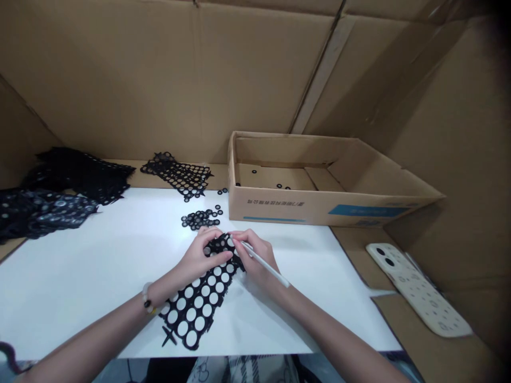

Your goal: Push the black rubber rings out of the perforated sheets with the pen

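Checked cloth [244,369] nearest. My left hand [202,254] holds holey sheet [203,301], right hand [258,256] grips stick [272,269]. Probably poking; needs steady push.

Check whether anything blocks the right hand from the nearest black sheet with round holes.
Nothing visible does: the right hand, gripping a slim white pen-shaped tool, is at the far end of the black round-holed sheet.

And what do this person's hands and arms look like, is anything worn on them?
Both the left hand and the right hand are bare, without gloves. No sleeves show on the forearms. The left wrist wears a bracelet of pale beads with a dark one and a touch of yellow; nothing shows on the right wrist.
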The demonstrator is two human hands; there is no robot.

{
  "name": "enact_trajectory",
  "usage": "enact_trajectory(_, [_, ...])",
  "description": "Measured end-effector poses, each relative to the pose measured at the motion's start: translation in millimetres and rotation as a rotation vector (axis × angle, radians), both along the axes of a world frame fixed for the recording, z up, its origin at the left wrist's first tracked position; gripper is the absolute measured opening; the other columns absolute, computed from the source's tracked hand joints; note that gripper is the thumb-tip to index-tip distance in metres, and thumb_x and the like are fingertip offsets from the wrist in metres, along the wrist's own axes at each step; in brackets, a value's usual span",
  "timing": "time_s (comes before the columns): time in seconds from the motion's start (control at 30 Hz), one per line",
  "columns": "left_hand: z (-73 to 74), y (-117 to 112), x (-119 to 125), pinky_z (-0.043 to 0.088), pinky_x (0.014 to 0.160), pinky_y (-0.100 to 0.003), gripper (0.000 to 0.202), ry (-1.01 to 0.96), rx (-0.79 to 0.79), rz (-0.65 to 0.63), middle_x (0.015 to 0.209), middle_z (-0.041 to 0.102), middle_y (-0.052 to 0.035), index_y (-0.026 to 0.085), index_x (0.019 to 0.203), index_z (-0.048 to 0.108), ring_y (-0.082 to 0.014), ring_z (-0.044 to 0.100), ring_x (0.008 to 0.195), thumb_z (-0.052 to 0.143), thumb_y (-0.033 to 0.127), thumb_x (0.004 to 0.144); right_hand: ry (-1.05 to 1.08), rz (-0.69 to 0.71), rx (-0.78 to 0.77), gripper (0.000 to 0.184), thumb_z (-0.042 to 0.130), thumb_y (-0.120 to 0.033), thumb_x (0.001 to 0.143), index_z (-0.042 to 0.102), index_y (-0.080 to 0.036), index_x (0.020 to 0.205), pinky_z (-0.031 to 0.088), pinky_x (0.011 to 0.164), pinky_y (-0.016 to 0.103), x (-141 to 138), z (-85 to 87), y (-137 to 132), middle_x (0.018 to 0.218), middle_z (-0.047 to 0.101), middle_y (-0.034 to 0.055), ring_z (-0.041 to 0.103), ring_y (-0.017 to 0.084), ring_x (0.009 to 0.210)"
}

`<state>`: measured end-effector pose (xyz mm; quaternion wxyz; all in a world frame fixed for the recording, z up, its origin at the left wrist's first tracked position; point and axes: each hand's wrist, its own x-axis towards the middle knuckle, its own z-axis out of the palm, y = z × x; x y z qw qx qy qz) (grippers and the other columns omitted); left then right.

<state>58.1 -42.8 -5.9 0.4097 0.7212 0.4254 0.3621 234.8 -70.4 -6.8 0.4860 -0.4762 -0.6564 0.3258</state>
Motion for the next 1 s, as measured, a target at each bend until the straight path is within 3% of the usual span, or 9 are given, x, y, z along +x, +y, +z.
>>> enact_trajectory(0.07, [-1.0, 1.5, -0.9, 0.041, 0.086, -0.037, 0.015, 0.071, 0.077, 0.092, 0.087, 0.061, -0.0037, 0.019, 0.079, 0.060, -0.0233, 0.051, 0.093, 0.065, 0.034, 0.080, -0.003, 0.036, 0.045, 0.010, 0.052, -0.025, 0.091, 0.057, -0.022, 0.083, 0.052, 0.084, 0.031, -1.1, -0.2, -1.1, 0.099, 0.071, 0.0061, 0.068, 0.020, 0.095])
enact_trajectory(0.23, [0.0, 6.3, -7.4, 0.038, 0.084, -0.038, 0.015, 0.232, 0.323, 0.286, 0.095, 0.056, -0.0052, 0.020, 0.094, 0.053, -0.0231, 0.045, 0.095, 0.059, 0.029, 0.084, -0.018, 0.023, 0.136, 0.008, 0.052, -0.023, 0.091, 0.057, -0.022, 0.085, 0.051, 0.086, 0.030, -2.6, -1.0, -4.3, 0.104, 0.071, 0.0077, 0.068, 0.019, 0.098])
enact_trajectory(0.37, [7.1, 4.4, -10.3, 0.032, 0.086, -0.042, 0.016, 0.416, 0.326, 0.075, 0.078, 0.059, -0.0015, 0.020, 0.078, 0.055, -0.0223, 0.045, 0.088, 0.049, 0.028, 0.091, -0.047, -0.004, 0.107, 0.009, 0.051, -0.024, 0.091, 0.057, -0.022, 0.085, 0.051, 0.083, 0.030, -3.2, -3.7, -3.3, 0.102, 0.071, 0.0071, 0.068, 0.020, 0.096])
enact_trajectory(0.5, [12.1, 6.5, -14.2, 0.038, 0.083, -0.037, 0.023, 0.211, 0.200, -0.157, 0.077, 0.056, -0.0025, 0.019, 0.073, 0.056, -0.0211, 0.046, 0.086, 0.047, 0.029, 0.092, -0.072, -0.109, -0.026, 0.014, 0.048, -0.028, 0.092, 0.059, -0.022, 0.085, 0.050, 0.078, 0.031, 3.6, -3.8, 5.1, 0.096, 0.071, 0.0049, 0.067, 0.020, 0.088])
enact_trajectory(0.57, [11.6, 14.5, -20.4, 0.041, 0.081, -0.035, 0.022, 0.089, 0.149, -0.169, 0.080, 0.056, -0.0036, 0.019, 0.072, 0.057, -0.0212, 0.049, 0.086, 0.048, 0.030, 0.090, -0.071, -0.173, -0.088, 0.017, 0.047, -0.031, 0.093, 0.059, -0.021, 0.086, 0.049, 0.072, 0.029, 10.7, -1.5, 10.4, 0.091, 0.071, 0.0038, 0.065, 0.020, 0.083])
enact_trajectory(0.63, [8.4, 26.9, -29.4, 0.041, 0.078, -0.034, 0.021, 0.106, 0.164, -0.054, 0.078, 0.057, -0.0037, 0.019, 0.071, 0.056, -0.0219, 0.050, 0.085, 0.050, 0.031, 0.088, -0.066, -0.213, -0.119, 0.020, 0.048, -0.034, 0.093, 0.059, -0.021, 0.084, 0.047, 0.067, 0.028, 16.8, 1.6, 13.8, 0.087, 0.071, 0.0033, 0.064, 0.020, 0.079])
enact_trajectory(0.77, [-4.7, 51.6, -47.4, 0.034, 0.076, -0.037, 0.022, 0.484, 0.291, 0.283, 0.070, 0.061, -0.0040, 0.021, 0.068, 0.057, -0.0247, 0.047, 0.081, 0.055, 0.035, 0.085, -0.027, -0.145, -0.110, 0.019, 0.050, -0.035, 0.092, 0.058, -0.021, 0.081, 0.046, 0.071, 0.028, 16.6, 7.2, 11.0, 0.094, 0.071, 0.0040, 0.064, 0.020, 0.083])
enact_trajectory(0.87, [-11.7, 59.5, -53.8, 0.031, 0.079, -0.040, 0.020, 0.623, 0.311, 0.341, 0.080, 0.066, -0.0058, 0.021, 0.071, 0.060, -0.0267, 0.046, 0.086, 0.059, 0.037, 0.084, -0.006, -0.061, -0.123, 0.017, 0.050, -0.034, 0.092, 0.059, -0.021, 0.083, 0.046, 0.075, 0.029, 10.6, 8.2, 5.3, 0.096, 0.071, 0.0037, 0.064, 0.020, 0.086])
enact_trajectory(1.0, [-7.4, 56.3, -52.9, 0.032, 0.082, -0.042, 0.021, 0.598, 0.306, 0.395, 0.086, 0.065, -0.0063, 0.020, 0.082, 0.059, -0.0275, 0.047, 0.089, 0.062, 0.041, 0.083, 0.008, -0.024, -0.152, 0.018, 0.050, -0.034, 0.093, 0.060, -0.021, 0.085, 0.047, 0.076, 0.031, 9.0, 7.3, 3.9, 0.097, 0.070, 0.0037, 0.065, 0.020, 0.087])
